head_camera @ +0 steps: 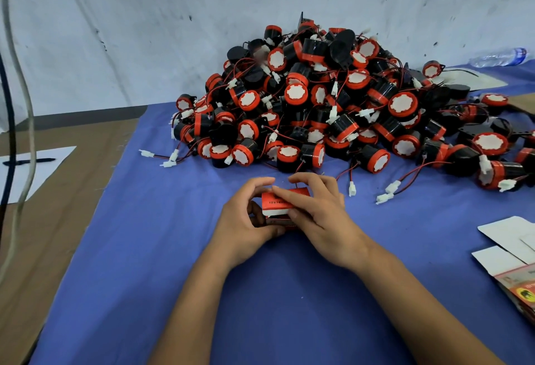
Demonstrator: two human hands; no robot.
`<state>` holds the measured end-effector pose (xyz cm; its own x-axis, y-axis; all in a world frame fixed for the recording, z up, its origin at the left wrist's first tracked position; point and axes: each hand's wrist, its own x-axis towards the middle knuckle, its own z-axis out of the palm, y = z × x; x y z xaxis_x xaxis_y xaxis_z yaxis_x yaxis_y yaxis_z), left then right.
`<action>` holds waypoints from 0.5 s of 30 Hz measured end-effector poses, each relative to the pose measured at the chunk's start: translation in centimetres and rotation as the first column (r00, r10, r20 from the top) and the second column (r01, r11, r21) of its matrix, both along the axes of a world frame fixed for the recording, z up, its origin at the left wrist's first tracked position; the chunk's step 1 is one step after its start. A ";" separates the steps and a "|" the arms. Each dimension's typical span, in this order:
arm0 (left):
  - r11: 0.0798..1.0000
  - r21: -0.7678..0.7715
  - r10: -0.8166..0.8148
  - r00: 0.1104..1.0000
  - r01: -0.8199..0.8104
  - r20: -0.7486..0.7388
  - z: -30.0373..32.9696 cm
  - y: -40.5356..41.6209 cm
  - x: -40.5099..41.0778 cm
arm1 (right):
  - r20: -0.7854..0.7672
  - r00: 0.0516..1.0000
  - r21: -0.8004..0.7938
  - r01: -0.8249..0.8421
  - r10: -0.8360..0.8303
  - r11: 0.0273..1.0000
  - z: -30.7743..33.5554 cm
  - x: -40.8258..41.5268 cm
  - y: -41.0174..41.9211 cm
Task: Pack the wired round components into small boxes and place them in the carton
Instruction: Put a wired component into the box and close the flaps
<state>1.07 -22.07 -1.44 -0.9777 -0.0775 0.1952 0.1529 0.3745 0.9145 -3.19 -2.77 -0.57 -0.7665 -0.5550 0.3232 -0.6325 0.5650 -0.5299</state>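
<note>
The pile of wired round components (341,104) heaps at the back of the blue-covered table (144,249) — black drums with red caps, thin red and black leads ending in white plugs. Each one looks hard and light, likely to roll on its side, and the leads will probably snag on neighbours, so the drum body is the place to take hold, not the wire. Caps face every way; no common direction.

Flat unfolded box blanks (509,252) lie at the right edge. No carton is surely in view.

The small red box (279,204) sits in the near middle of the table, long axis running left to right, its white flap toward the person. Thin card — likely easy to crush, best held by its side walls.

The left hand (246,220) cups the box's left end, grip closed round it; the right hand (315,214) pinches the top flap.
</note>
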 end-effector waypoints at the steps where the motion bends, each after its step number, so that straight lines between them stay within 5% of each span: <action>1: 1.000 -0.007 0.004 1.000 -0.004 0.003 0.0 0.0 0.0 | 0.004 1.000 -0.026 -0.022 0.022 0.999 0.0 0.0 0.1; 7: 0.998 -0.054 0.021 0.998 -0.024 -0.059 0.1 0.1 0.0 | -0.139 0.990 -0.349 -0.045 -0.004 0.936 0.0 0.1 0.1; 12: 0.995 0.040 0.095 0.982 -0.090 -0.165 0.7 -0.3 0.4 | -0.147 0.986 -0.412 0.016 -0.083 0.911 -0.3 -0.1 0.2; 15: 0.990 -0.052 0.117 0.961 -0.134 -0.249 0.7 0.1 0.5 | -0.169 0.981 -0.392 0.023 -0.097 0.920 -0.5 0.0 -0.2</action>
<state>1.55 -21.96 -0.70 -0.8828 -0.1746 0.4361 0.3166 0.4645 0.8270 -3.22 -3.01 -1.07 -0.7019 -0.3134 0.6397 -0.7101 0.3789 -0.5935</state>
